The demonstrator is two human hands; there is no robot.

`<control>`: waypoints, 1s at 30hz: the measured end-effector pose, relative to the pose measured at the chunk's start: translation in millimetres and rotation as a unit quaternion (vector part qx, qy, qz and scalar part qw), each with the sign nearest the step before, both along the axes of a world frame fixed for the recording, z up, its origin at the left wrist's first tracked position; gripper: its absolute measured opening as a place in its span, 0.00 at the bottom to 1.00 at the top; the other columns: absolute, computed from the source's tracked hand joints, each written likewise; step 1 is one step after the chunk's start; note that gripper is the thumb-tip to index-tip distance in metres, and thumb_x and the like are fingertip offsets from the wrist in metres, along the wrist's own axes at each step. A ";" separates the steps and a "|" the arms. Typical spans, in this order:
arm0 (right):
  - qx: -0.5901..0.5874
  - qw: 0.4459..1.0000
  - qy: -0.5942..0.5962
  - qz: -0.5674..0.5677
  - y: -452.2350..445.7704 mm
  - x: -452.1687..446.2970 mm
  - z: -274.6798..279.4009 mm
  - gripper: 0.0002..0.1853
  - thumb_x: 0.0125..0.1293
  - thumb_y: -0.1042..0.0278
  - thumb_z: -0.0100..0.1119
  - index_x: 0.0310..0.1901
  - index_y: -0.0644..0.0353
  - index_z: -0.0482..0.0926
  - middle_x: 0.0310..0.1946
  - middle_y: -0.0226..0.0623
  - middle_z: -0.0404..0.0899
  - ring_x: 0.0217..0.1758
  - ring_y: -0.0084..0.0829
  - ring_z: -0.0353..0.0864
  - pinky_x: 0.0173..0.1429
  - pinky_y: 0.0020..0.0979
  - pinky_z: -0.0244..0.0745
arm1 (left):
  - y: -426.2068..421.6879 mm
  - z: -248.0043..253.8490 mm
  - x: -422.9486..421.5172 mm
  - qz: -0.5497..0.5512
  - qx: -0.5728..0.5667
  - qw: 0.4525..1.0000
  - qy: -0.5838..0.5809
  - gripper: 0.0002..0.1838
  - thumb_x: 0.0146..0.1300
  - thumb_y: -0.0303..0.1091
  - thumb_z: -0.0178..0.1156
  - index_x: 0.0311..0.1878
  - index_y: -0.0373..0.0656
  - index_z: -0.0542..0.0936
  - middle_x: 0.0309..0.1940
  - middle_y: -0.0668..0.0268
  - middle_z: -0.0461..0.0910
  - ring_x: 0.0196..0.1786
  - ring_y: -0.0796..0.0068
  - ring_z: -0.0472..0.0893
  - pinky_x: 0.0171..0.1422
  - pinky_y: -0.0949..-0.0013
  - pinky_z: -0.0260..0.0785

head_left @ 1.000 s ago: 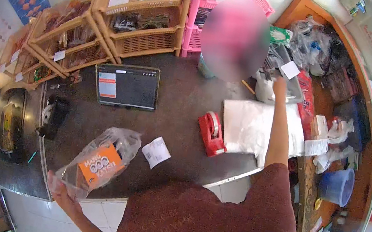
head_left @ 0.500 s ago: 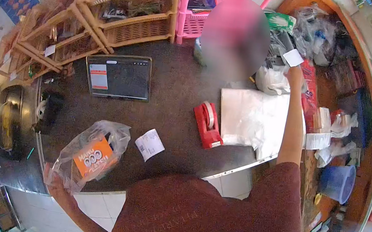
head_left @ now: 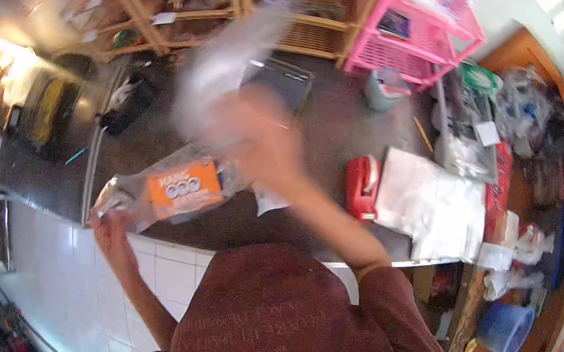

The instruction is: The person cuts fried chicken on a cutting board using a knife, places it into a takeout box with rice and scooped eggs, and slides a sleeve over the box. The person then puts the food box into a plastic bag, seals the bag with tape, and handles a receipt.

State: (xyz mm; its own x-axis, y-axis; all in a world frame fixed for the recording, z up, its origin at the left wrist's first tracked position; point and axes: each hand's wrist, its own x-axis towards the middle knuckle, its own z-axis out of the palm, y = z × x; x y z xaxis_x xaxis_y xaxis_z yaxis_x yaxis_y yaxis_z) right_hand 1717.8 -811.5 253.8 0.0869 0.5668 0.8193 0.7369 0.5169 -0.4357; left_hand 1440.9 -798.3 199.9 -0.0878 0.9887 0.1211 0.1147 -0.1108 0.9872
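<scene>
My left hand grips the lower left end of a clear plastic bag that lies on the dark counter. Inside the bag is an orange box with white lettering. Above the bag, my right hand is smeared by motion, with a blurred whitish, see-through plastic bag at its fingers. That blurred plastic covers part of the tablet. A white paper slip shows partly from under my right forearm.
A red tape dispenser stands beside a stack of white plastic bags. Behind are brown racks, a pink rack, a greenish cup and a grey tray. A blue bucket sits at the right.
My right hand has swung left from the grey tray to above the orange box, now with whitish plastic. My left hand stays on the bag's end. The view has shifted.
</scene>
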 end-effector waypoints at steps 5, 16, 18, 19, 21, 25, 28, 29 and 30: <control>-0.378 0.843 -0.226 0.308 56.1 -162.7 -135.2 0.15 0.58 0.56 0.50 0.37 0.59 0.76 0.31 0.40 0.77 0.34 0.37 0.74 0.39 0.38 0.68 | -2.0 -11.1 -25.2 -0.012 0.032 0.998 -0.055 0.09 0.62 0.30 0.51 0.44 0.40 0.65 0.30 0.71 0.66 0.35 0.83 0.65 0.42 0.78 0.60; -0.434 0.715 -0.473 0.277 57.1 -25.0 51.5 0.22 0.59 0.45 0.48 0.31 0.58 0.78 0.22 0.44 0.75 0.32 0.45 0.76 0.33 0.41 0.69 | 23.3 28.7 -56.3 -0.020 0.079 0.996 -0.030 0.10 0.63 0.33 0.50 0.46 0.43 0.67 0.31 0.74 0.67 0.33 0.87 0.65 0.39 0.81 0.59; -0.316 0.806 -0.403 0.296 27.9 -46.0 91.6 0.21 0.60 0.47 0.47 0.30 0.59 0.76 0.19 0.42 0.74 0.29 0.45 0.75 0.31 0.42 0.68 | 24.0 48.7 -47.1 -0.006 0.092 0.995 -0.028 0.09 0.64 0.33 0.48 0.45 0.43 0.67 0.33 0.73 0.69 0.37 0.85 0.67 0.42 0.80 0.60; -0.313 0.828 -0.386 0.259 24.0 -54.2 91.3 0.20 0.60 0.48 0.47 0.30 0.59 0.75 0.19 0.42 0.74 0.29 0.45 0.75 0.31 0.41 0.68 | 25.3 51.9 -45.5 -0.035 0.094 0.994 -0.039 0.09 0.64 0.33 0.48 0.46 0.43 0.68 0.34 0.72 0.69 0.38 0.84 0.68 0.43 0.79 0.61; -0.299 0.868 -0.356 0.173 22.9 -73.7 93.4 0.19 0.61 0.49 0.48 0.30 0.59 0.74 0.18 0.41 0.73 0.28 0.44 0.75 0.31 0.41 0.68 | 24.1 62.6 -32.4 -0.109 0.111 0.988 -0.021 0.10 0.64 0.33 0.48 0.46 0.42 0.68 0.37 0.70 0.69 0.41 0.82 0.68 0.44 0.78 0.61; -0.313 0.893 -0.234 0.223 44.3 -96.1 41.9 0.14 0.57 0.55 0.53 0.28 0.58 0.73 0.20 0.41 0.74 0.28 0.43 0.74 0.33 0.41 0.68 | 14.2 69.0 2.6 -0.232 0.148 0.961 0.030 0.13 0.63 0.33 0.48 0.49 0.39 0.67 0.39 0.66 0.68 0.43 0.78 0.69 0.47 0.76 0.62; -0.279 0.888 -0.262 0.254 50.6 -95.2 14.4 0.11 0.53 0.57 0.56 0.28 0.58 0.74 0.21 0.42 0.74 0.30 0.44 0.74 0.34 0.41 0.68 | 29.5 56.9 -26.5 -0.232 0.189 0.925 0.234 0.30 0.47 0.39 0.63 0.53 0.39 0.66 0.50 0.61 0.66 0.55 0.65 0.66 0.60 0.65 0.55; -0.290 0.877 -0.275 0.268 48.7 -91.5 13.1 0.11 0.52 0.58 0.56 0.27 0.58 0.74 0.20 0.42 0.74 0.30 0.44 0.74 0.34 0.42 0.68 | 28.2 58.2 -35.2 -0.206 0.207 0.920 0.261 0.36 0.41 0.41 0.67 0.54 0.39 0.65 0.52 0.60 0.65 0.58 0.62 0.64 0.63 0.63 0.52; -0.301 0.865 -0.286 0.283 47.5 -89.8 11.8 0.10 0.51 0.59 0.57 0.27 0.58 0.74 0.20 0.42 0.74 0.30 0.45 0.74 0.34 0.42 0.68 | 27.5 60.3 -38.8 -0.180 0.224 0.913 0.289 0.41 0.35 0.43 0.70 0.55 0.40 0.65 0.55 0.59 0.64 0.60 0.59 0.62 0.66 0.61 0.48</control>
